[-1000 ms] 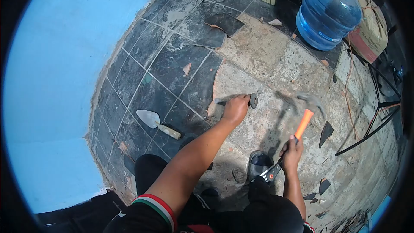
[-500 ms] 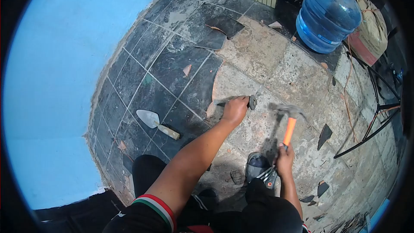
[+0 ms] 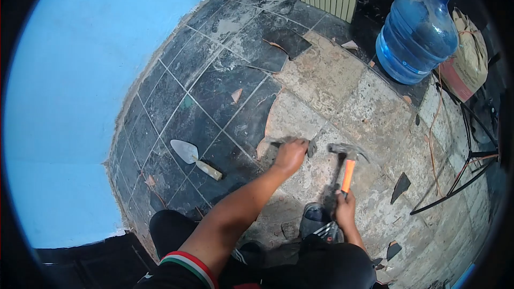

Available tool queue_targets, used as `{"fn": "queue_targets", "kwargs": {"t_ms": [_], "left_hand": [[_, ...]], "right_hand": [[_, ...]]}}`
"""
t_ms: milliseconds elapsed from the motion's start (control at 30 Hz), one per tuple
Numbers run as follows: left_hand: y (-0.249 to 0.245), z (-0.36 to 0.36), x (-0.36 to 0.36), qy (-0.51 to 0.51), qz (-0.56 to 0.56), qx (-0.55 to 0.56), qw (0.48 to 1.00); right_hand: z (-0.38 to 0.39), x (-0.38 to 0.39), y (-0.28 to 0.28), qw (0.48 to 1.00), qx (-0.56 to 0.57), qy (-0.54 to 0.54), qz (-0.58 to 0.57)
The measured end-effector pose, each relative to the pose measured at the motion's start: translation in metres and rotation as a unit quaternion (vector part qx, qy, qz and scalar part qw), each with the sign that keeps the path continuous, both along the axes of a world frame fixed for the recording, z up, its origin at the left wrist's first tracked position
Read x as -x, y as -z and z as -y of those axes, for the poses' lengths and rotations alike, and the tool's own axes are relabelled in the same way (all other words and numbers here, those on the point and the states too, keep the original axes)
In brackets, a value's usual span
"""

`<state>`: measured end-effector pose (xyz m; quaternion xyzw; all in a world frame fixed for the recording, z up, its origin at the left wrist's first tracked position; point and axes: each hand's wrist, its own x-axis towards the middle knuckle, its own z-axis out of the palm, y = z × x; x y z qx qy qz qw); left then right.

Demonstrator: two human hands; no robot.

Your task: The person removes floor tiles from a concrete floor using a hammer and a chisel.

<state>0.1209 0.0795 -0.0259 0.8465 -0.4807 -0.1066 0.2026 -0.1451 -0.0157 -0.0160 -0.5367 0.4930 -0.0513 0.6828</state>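
Observation:
My left hand (image 3: 292,156) is closed around a dark chisel (image 3: 311,148), whose other end points left at the broken edge of a dark tile (image 3: 250,123). To its right, my right hand (image 3: 345,210) grips the orange handle of a claw hammer (image 3: 348,174). The hammer's metal head is just right of the chisel's end, with a small gap between them. A trowel (image 3: 184,151) with a pale handle lies on the dark tiles to the left.
A blue water jug (image 3: 415,32) stands at the upper right beside a paper sack (image 3: 465,61). Broken tile pieces (image 3: 400,187) lie on the bare floor. Black metal rods (image 3: 455,195) and a cable are at the right. A blue wall (image 3: 80,101) rises at the left.
The hammer and my right hand have moved left, nearer the chisel. My left hand sits slightly lower in the view, and the whole view has shifted a little.

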Motion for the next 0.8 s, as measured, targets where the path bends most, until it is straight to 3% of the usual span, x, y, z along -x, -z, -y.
{"fn": "queue_targets", "kwargs": {"t_ms": [100,167,200,267,433,467,633,733,800], "left_hand": [[-0.018,0.005,0.038,0.104,-0.031,-0.099,0.989],[-0.029,0.009,0.067,0.202,-0.056,-0.119,0.971],[-0.039,0.009,0.079,0.204,-0.096,-0.078,0.971],[-0.064,0.019,0.088,0.169,-0.189,-0.132,0.958],[-0.099,0.033,0.028,0.054,-0.207,0.03,0.976],[-0.108,0.036,0.008,0.047,-0.146,0.067,0.986],[-0.064,0.035,-0.104,-0.004,0.015,0.068,0.998],[-0.056,0.03,-0.135,-0.052,-0.111,0.101,0.987],[-0.058,0.025,-0.138,-0.023,-0.094,0.101,0.99]], "right_hand": [[0.04,0.012,0.013,1.0,0.014,0.012,-0.018],[0.07,0.009,0.011,0.999,0.03,0.021,-0.03],[0.083,0.005,0.008,0.999,0.037,0.032,-0.016],[0.108,-0.005,0.008,0.997,0.063,0.037,-0.029],[0.145,-0.047,-0.003,0.995,0.082,0.051,0.005],[0.149,-0.053,-0.001,0.996,0.081,0.048,0.004],[0.158,-0.088,0.004,0.996,0.088,0.014,0.013],[0.153,-0.11,-0.008,0.997,0.071,-0.006,0.012],[0.149,-0.115,-0.016,0.998,0.066,-0.015,0.01]]}}
